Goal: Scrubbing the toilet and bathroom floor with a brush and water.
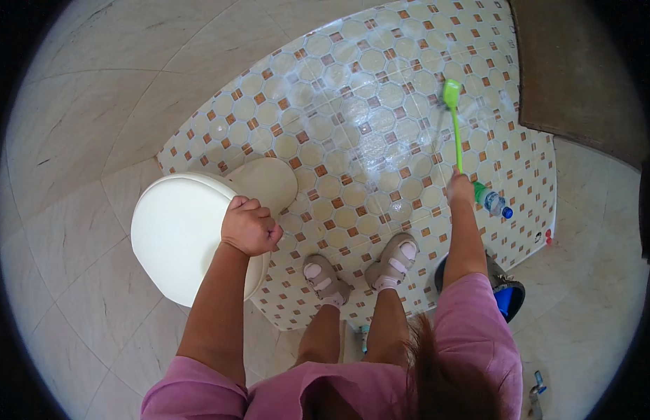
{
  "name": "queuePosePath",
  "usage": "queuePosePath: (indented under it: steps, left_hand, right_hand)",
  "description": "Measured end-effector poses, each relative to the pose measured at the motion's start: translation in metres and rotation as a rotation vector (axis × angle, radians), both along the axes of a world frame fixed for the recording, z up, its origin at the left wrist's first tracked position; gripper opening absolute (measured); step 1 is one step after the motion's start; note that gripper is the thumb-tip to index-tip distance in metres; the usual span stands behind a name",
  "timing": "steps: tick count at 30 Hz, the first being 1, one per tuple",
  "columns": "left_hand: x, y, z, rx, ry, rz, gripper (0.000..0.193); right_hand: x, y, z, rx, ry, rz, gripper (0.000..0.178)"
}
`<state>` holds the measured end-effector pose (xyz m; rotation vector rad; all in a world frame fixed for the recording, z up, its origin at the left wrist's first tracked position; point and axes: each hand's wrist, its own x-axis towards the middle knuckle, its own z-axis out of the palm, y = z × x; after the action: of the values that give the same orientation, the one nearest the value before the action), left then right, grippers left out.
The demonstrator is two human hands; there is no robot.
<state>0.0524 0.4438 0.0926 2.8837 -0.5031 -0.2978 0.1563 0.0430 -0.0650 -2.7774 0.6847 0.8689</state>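
Observation:
My right hand (460,187) is closed round the handle of a bright green long-handled brush (458,136). The brush reaches away from me, its head (451,93) low over the wet tiled floor (367,133); I cannot tell whether its bristles touch. Just right of that hand is a clear plastic bottle (494,201) with a green part and a blue cap, seemingly on the floor and partly hidden by the hand. My left hand (251,225) is a fist, with nothing showing in it, above the right edge of a white toilet's closed lid (178,234).
My sandalled feet (391,262) stand on the patterned tiles between the toilet and the right wall. A dark bucket (508,297) with something blue inside is partly behind my right arm. A brown door (584,77) is at far right, a metal tap (538,385) at lower right.

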Motion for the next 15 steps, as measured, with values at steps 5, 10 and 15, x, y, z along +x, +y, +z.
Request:
queuePosePath:
  steps: [5, 10, 15]
  left_hand:
    - [-0.002, 0.004, 0.003, 0.022, 0.021, 0.002, 0.016]
    - [-0.004, 0.004, 0.003, 0.013, -0.017, -0.003, 0.016]
    - [-0.001, 0.0, 0.003, 0.015, -0.001, -0.051, 0.018]
  right_hand:
    - [-0.035, 0.068, -0.007, 0.104, 0.224, 0.357, 0.046]
    - [0.02, 0.011, 0.018, 0.032, 0.158, 0.32, 0.047]
    - [0.033, 0.003, -0.037, 0.115, -0.006, 0.249, 0.045]
